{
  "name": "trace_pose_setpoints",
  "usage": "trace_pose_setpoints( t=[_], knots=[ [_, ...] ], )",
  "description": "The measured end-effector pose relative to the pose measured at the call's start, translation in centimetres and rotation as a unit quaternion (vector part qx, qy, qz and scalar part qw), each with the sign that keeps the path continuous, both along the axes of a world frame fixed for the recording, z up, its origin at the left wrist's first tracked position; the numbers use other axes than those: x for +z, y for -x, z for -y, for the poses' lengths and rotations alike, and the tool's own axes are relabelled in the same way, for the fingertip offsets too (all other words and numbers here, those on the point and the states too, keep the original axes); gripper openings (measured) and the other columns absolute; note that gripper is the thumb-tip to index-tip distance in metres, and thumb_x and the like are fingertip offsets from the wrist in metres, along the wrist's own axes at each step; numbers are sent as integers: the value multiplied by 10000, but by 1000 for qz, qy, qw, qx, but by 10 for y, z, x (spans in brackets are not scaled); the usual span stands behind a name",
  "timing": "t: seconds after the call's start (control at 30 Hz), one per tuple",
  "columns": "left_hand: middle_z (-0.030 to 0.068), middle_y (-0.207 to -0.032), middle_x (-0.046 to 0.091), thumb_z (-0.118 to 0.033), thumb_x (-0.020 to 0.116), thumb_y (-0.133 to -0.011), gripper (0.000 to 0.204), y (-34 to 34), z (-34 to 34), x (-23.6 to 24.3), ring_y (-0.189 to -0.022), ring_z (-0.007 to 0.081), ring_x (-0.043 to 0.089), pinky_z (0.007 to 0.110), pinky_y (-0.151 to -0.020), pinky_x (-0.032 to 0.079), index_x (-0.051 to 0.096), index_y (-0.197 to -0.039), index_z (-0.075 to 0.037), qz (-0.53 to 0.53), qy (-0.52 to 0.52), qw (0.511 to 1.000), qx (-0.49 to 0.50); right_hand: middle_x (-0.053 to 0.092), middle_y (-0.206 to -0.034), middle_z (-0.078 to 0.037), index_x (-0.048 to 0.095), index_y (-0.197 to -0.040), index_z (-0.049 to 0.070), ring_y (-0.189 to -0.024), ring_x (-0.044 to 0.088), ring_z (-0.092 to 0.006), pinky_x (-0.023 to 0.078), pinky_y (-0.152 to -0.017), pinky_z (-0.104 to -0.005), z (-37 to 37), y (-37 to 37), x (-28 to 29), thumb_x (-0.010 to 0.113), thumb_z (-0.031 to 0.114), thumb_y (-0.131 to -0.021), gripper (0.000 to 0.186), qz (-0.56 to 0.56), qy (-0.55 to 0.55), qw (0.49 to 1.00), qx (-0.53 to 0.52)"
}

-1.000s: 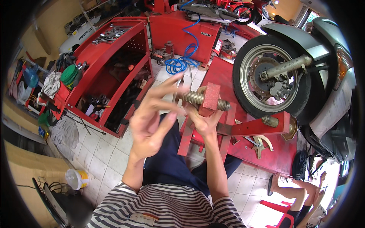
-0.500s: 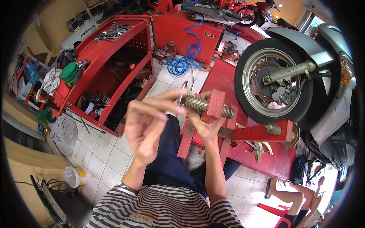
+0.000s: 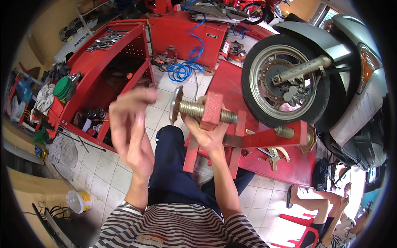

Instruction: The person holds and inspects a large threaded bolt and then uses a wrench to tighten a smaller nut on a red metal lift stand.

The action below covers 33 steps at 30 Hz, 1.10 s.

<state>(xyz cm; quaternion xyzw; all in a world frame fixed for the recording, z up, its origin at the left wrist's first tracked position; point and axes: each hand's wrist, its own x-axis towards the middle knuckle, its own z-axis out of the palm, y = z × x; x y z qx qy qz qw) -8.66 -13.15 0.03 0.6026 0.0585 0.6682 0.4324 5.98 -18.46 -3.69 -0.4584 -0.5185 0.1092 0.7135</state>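
Now the left hand (image 3: 132, 130) has drawn off to the left, its blurred fingers loosely half-curled around nothing and clear of the metal disc (image 3: 176, 106), whose lower edge they overlapped half a second ago. With that, the disc shows whole at the near end of the threaded rod (image 3: 192, 109), which runs through the red block (image 3: 212, 108) to the left of the motorcycle's front wheel (image 3: 285, 80). Meanwhile the right hand (image 3: 209, 138) remains wrapped about the block from below, fingers partly hidden behind it.
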Motion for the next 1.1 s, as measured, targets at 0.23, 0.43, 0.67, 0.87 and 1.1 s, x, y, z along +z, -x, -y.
trace_pose_setpoints(
  t=[0.23, 0.43, 0.67, 0.87, 1.1],
  knots=[
    [210, -1267, 589, -88, 514, -984, 166, -16, 7, 3, -1203, 320, 581, 457, -1037, 439, 587, -1081, 26, -76, -82, 993, -43, 647, -800, -46, 596, -1000, -3, -704, 624, -107, 500, -662, -275, -4, -9, 0, 794, 56, -723, 345, 42, -22, 999, -20],
    [201, -1180, 570, -74, 570, -893, 298, -5, 10, 2, -1061, 255, 570, 402, -934, 443, 571, -1163, 52, -58, -124, 985, 102, 615, -898, -53, 516, -1083, -11, -770, 601, -98, 495, -643, -256, -8, -4, -11, 763, -68, -748, 421, -32, -10, 999, 23],
    [212, -1260, 577, -235, 374, -1054, 359, -28, 8, 6, -1197, 360, 573, 483, -1080, 392, 581, -1144, 45, -66, -36, 994, -77, 620, -875, -49, 550, -1032, -1, -758, 617, -114, 496, -625, -272, -2, -5, -8, 749, -49, -713, 379, 13, 19, 1000, -12],
    [160, -1100, 570, -196, 396, -994, 300, -9, 1, -1, -997, 319, 588, 460, -934, 448, 566, -1013, 51, 27, -39, 998, 44, 637, -728, -64, 594, -862, 21, -584, 613, -140, 495, -567, -294, 6, 4, -2, 814, 120, -580, 371, 146, -42, 986, -72],
    [222, -1132, 635, -206, 375, -1025, 336, -15, 22, 4, -1057, 311, 640, 399, -928, 494, 579, -1117, 45, -78, -14, 997, -12, 680, -779, -101, 626, -886, 9, -633, 685, -229, 542, -634, -318, 12, 6, 6, 802, 221, -565, 422, 144, -53, 987, -51]
  ],
)
